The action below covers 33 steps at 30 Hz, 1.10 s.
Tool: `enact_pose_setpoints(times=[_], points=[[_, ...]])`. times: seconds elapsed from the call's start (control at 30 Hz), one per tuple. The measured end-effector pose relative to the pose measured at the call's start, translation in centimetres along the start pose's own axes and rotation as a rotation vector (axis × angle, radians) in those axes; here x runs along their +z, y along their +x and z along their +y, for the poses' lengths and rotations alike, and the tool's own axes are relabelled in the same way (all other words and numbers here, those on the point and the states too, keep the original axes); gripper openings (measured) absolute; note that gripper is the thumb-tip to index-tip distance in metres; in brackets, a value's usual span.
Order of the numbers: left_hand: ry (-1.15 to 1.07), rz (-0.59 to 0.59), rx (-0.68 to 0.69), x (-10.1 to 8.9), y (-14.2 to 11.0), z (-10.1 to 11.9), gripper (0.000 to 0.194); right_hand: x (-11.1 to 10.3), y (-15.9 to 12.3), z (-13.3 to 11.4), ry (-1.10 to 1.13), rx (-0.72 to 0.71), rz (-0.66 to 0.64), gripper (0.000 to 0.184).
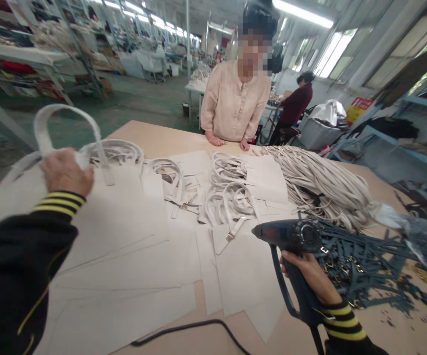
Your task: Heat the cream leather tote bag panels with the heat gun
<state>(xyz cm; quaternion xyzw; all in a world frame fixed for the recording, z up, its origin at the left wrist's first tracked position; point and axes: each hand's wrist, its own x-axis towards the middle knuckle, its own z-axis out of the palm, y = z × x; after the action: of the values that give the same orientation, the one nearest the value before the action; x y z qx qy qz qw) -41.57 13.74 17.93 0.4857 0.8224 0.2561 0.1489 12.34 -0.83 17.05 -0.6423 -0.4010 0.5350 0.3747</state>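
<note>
At the left, my left hand is closed over the top edge of a cream bag panel, beside its upright looped handle. The fingertips are hidden behind the panel. My right hand is wrapped round the grip of a black heat gun, whose nozzle points left over the table. A black cord lies along the near table edge. Between my hands are more cream panels with curled handles and small buckled straps.
A bundle of long cream straps lies at the right. In front of it is a pile of dark straps with buckles. Across the table stands a person in a beige shirt, hands on the edge. Another person is farther back.
</note>
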Motion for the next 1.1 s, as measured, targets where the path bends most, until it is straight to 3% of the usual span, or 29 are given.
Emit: enact_pose_setpoints(times=[0.07, 0.13, 0.2, 0.27, 0.33, 0.5, 0.63, 0.77, 0.9, 1.0, 1.1], points=[[-0.046, -0.037, 0.049, 6.4, -5.7, 1.0, 0.024, -0.6, 0.8, -0.2, 0.056, -0.025, 0.040, 0.027], [-0.157, -0.299, 0.136, 13.7, -12.8, 2.2, 0.016, -1.7, 2.1, -0.7, 0.058, -0.072, 0.109, 0.026], [-0.210, -0.469, 0.161, 20.2, -19.4, 3.3, 0.010, -3.1, 3.8, -1.2, 0.008, -0.103, 0.177, 0.025], [-0.248, -0.558, 0.098, 24.8, -24.3, 4.3, 0.006, -4.6, 5.3, -1.4, -0.037, -0.092, 0.217, 0.024], [-0.250, -0.571, 0.048, 27.5, -26.9, 5.2, 0.005, -6.2, 6.1, -1.2, -0.051, -0.066, 0.259, 0.023], [-0.202, -0.568, -0.018, 29.5, -27.2, 6.1, 0.009, -9.5, 4.0, 0.8, -0.074, 0.046, 0.346, 0.022], [-0.163, -0.571, -0.056, 30.2, -27.1, 6.0, 0.009, -10.6, -2.3, 3.1, -0.090, 0.188, 0.160, 0.026], [-0.162, -0.558, -0.057, 30.5, -27.2, 6.3, 0.005, -8.5, -9.4, 5.4, -0.141, 0.292, -0.100, 0.029], [-0.176, -0.532, -0.059, 30.6, -27.1, 6.6, 0.005, -4.8, -12.7, 6.0, -0.292, 0.236, -0.416, 0.033], [-0.179, -0.508, -0.060, 30.6, -27.0, 6.8, 0.005, -3.4, -13.5, 5.8, -0.300, 0.231, -0.493, 0.034], [-0.191, -0.476, -0.052, 30.4, -27.4, 7.0, 0.005, -3.7, -14.1, 5.9, -0.257, 0.262, -0.476, 0.035]])
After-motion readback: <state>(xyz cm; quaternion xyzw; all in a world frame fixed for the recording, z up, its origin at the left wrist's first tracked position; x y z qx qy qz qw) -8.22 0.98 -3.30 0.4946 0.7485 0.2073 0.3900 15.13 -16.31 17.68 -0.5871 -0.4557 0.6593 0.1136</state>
